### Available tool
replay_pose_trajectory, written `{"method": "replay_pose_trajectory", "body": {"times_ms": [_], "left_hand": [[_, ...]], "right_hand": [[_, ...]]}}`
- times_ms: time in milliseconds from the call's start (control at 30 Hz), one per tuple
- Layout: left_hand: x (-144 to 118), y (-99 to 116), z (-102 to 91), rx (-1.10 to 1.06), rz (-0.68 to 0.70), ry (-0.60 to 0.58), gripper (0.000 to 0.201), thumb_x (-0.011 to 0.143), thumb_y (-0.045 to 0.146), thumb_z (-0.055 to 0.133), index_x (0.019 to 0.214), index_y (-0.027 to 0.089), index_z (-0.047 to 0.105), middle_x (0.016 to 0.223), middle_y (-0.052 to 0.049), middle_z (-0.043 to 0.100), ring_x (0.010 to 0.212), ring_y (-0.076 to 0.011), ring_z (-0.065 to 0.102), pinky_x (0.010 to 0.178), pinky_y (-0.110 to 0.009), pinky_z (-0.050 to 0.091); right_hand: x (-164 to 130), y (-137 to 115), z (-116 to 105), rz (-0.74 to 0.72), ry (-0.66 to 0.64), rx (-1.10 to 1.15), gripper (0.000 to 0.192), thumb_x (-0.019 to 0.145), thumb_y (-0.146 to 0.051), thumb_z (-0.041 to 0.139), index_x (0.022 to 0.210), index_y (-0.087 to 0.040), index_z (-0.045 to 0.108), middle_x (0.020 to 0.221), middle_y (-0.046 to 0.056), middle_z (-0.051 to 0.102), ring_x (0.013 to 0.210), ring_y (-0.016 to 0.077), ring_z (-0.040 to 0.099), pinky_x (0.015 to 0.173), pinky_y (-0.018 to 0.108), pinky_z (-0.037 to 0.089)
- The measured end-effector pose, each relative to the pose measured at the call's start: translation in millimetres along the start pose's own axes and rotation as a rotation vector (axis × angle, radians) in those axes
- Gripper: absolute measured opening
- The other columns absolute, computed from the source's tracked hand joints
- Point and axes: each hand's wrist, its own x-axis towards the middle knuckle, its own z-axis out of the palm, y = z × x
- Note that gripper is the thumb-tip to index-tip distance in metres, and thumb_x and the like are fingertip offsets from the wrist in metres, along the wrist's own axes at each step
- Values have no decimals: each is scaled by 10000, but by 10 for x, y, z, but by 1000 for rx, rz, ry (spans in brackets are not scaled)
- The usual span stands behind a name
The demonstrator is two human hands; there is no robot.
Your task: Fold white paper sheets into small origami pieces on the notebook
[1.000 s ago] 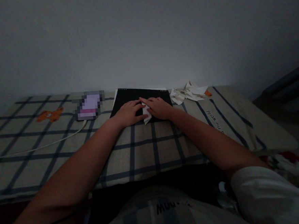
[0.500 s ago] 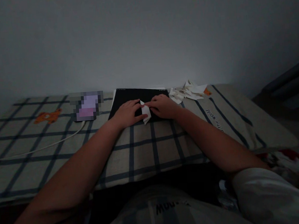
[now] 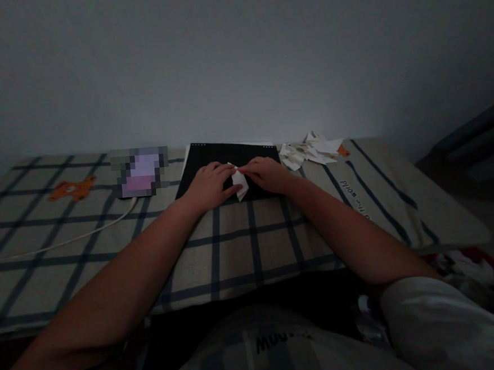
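Nearby, paper scraps [image 3: 310,151] flank the black pad [image 3: 228,157].

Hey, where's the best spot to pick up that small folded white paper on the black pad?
Probably the near pointed corner of the folded white paper, which juts past the black pad edge. Come from the near side; the left hand and right hand cover its flanks.

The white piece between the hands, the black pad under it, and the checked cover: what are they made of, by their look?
The white piece looks like thin matte paper: it shows sharp folded edges. The black pad seems to be matte card or plastic, flat and stiff, with white sheets at its far edge; the dim light leaves this open. The checked cover looks like woven cloth, soft at the edges.
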Motion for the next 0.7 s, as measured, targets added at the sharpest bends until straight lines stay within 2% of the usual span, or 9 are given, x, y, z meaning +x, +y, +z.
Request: {"method": "replay_pose_trajectory", "body": {"times_ms": [133, 333, 500, 600, 700], "left_hand": [[-10, 53, -43, 25, -36, -18, 581, 1097, 555, 526, 1561, 220, 625, 1648, -79, 610, 1511, -351, 511, 1224, -553, 434], [-11, 56, -50, 77, -20, -40, 596, 1117, 584, 475, 1620, 282, 581, 1652, -70, 603, 1508, -357, 506, 1193, -568, 440], [-12, 65, -72, 109, -23, -60, 585, 1130, 561, 447, 1622, 276, 586, 1660, -81, 594, 1519, -357, 495, 1212, -547, 419], [-20, 76, -75, 102, -30, -59, 591, 1129, 550, 440, 1630, 268, 576, 1662, -87, 591, 1515, -360, 498, 1216, -558, 411], [-32, 70, -59, 97, -44, -25, 600, 1120, 570, 442, 1627, 277, 576, 1676, -86, 576, 1517, -361, 499, 1212, -566, 414]], "right_hand": [[-16, -26, -60, 1, -21, -15, 453, 1075, -166, 492, 1447, -166, 751, 1330, 171, 788, 1166, 253, 701, 1026, 384, 489], [-48, -141, -146, -54, -19, -57, 415, 1016, -173, 530, 1297, -179, 835, 1196, 158, 817, 1037, 263, 699, 953, 394, 464], [-71, -169, -177, -106, -8, -53, 347, 993, -196, 548, 1125, -167, 869, 1031, 128, 820, 933, 241, 686, 911, 384, 443], [-76, -147, -153, -106, 15, -44, 340, 1006, -220, 563, 1159, -183, 865, 1009, 111, 814, 917, 230, 678, 903, 375, 433], [-71, -133, -118, -71, 39, -31, 332, 1018, -219, 599, 1230, -187, 853, 1086, 131, 816, 974, 242, 689, 916, 377, 438]]}}
